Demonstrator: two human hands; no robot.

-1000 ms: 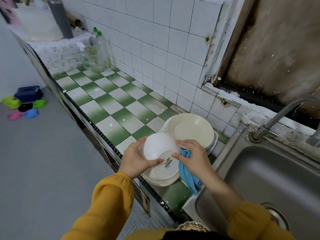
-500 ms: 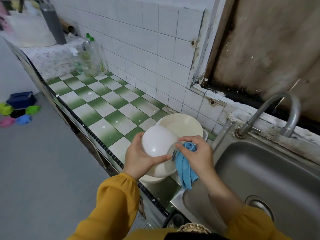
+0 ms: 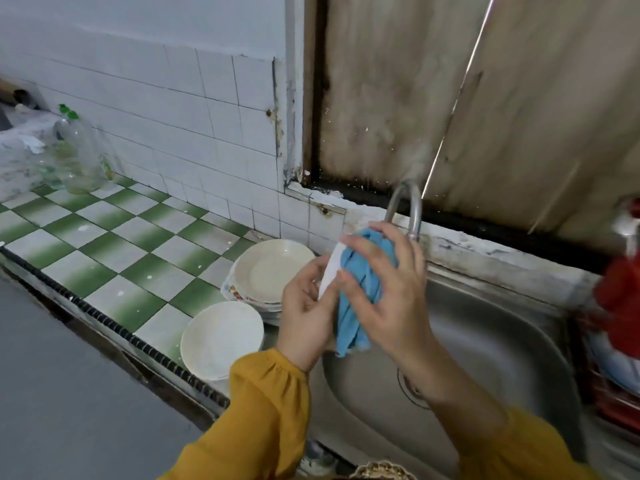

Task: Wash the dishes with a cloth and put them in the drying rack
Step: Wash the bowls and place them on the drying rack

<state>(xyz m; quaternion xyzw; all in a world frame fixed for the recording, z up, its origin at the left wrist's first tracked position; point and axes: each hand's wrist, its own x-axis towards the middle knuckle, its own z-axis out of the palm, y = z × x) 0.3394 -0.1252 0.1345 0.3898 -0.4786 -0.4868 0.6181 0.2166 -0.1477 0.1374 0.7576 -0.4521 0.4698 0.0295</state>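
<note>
Gripping white bowl (image 3: 330,268) over sink (image 3: 491,341), left fingers (image 3: 311,271); right fingers (image 3: 367,244) clutching blue cloth (image 3: 363,268).

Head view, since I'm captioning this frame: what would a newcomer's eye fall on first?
The blue cloth stands out most, pressed by the right hand around a white dish that the left hand grips over the steel sink, just below the faucet. Next comes the green-and-white checkered counter to the left, with a stack of cream plates and a pale bowl at its sink end.
</note>
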